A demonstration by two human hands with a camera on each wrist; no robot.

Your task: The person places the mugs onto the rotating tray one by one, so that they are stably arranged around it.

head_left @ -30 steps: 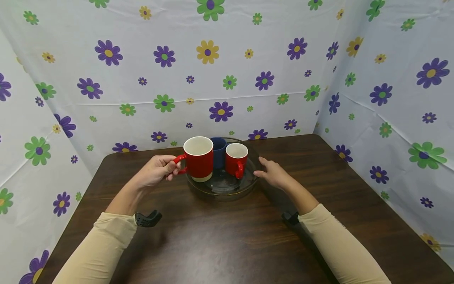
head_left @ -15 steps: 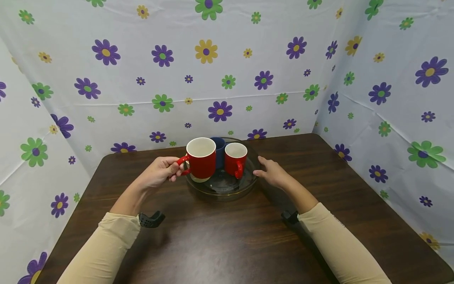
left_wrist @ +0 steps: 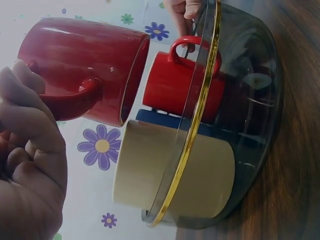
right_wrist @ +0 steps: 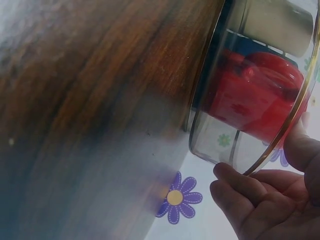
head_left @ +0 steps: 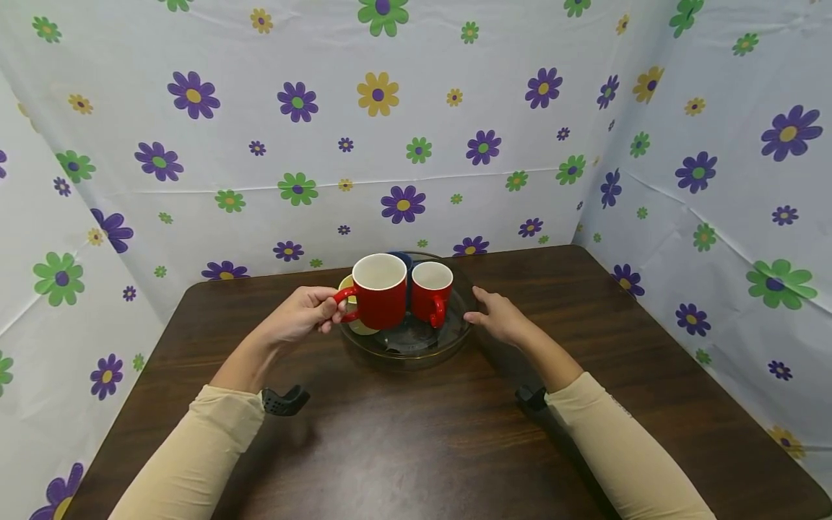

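Note:
My left hand (head_left: 300, 312) grips a large red mug (head_left: 382, 306) by its handle and holds it upright above a clear glass bowl (head_left: 416, 352) with a gold rim. Standing in the bowl are a smaller red mug (head_left: 427, 302), a blue cup (head_left: 404, 256) and a cream cup (left_wrist: 150, 167). The large mug hides most of the blue and cream cups in the head view. At the bowl's right side, my right hand (head_left: 499, 316) holds the rim, with the thumb at the rim and the fingers against the outer wall in the right wrist view.
The bowl stands on a dark brown wooden table (head_left: 416, 433), towards its back edge. Flower-printed white cloth (head_left: 260, 72) hangs behind and along both sides. A dark strap band (head_left: 286, 401) sits at the left wrist.
My left hand has carried the large red mug to the right over the bowl, uncovering part of the cream cup and covering more of the blue one. My right hand has stayed at the bowl.

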